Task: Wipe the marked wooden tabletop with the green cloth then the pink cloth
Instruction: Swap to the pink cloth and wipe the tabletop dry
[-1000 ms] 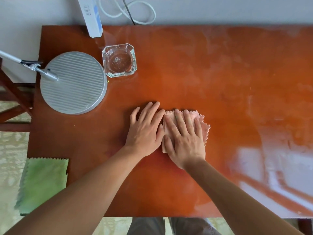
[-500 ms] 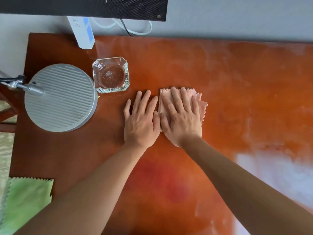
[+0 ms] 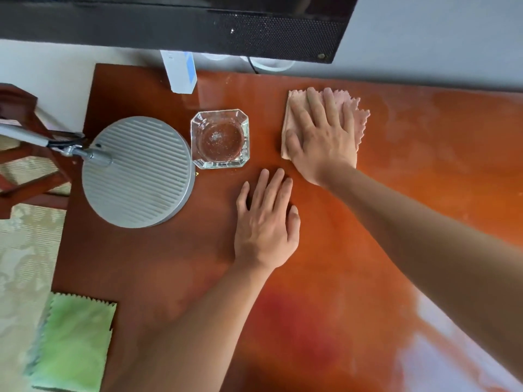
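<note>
My right hand point(image 3: 321, 138) lies flat, fingers spread, pressing the folded pink cloth point(image 3: 359, 117) onto the reddish wooden tabletop point(image 3: 424, 171) near its far edge. Only the cloth's left strip and scalloped right edge show around the hand. My left hand point(image 3: 264, 222) rests flat on the bare wood closer to me, fingers together, apart from the cloth and holding nothing. The green cloth point(image 3: 73, 343) hangs over the table's near left corner.
A glass ashtray point(image 3: 220, 138) stands just left of the pink cloth. A round grey lamp head point(image 3: 138, 171) on a metal arm is left of it. A white box point(image 3: 179, 70) leans at the far edge under a black screen point(image 3: 198, 24). A wooden chair point(image 3: 17, 176) stands at the left.
My right hand has slid the pink cloth away from me toward the table's far edge. My left hand stayed behind, so the two hands are no longer side by side.
</note>
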The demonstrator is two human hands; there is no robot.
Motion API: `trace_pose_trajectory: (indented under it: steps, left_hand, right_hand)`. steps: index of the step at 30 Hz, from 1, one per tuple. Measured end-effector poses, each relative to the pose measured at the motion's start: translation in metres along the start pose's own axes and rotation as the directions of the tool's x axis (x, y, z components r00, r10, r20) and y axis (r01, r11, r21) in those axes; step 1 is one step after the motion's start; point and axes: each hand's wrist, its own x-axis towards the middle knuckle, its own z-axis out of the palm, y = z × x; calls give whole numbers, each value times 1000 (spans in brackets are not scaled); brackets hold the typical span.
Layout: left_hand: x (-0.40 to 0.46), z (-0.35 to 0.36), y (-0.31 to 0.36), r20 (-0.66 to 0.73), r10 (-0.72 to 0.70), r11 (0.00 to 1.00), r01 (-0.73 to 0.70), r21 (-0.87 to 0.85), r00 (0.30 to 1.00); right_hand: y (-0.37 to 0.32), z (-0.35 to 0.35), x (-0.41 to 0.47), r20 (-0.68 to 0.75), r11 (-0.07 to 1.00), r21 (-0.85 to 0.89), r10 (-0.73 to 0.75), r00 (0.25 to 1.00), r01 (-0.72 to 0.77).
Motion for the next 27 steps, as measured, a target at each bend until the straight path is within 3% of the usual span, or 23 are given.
trace_pose_trajectory:
  steps: [10,17,27]
  left_hand:
    - [0,1,2,-31,6,1000,-6,13,1000]
    - [-1,3,4,-35,14,1000,-14,19,999]
    - [3,-3,14,30,-36,997,34,73,999]
  right_hand:
    - [-26,-4,26,32,995,-11,-94,995,94]
    - [-8,-8,17,35,990,-29,-139,990,140]
    - [114,-29,-14,11,992,-30,120,993,-119]
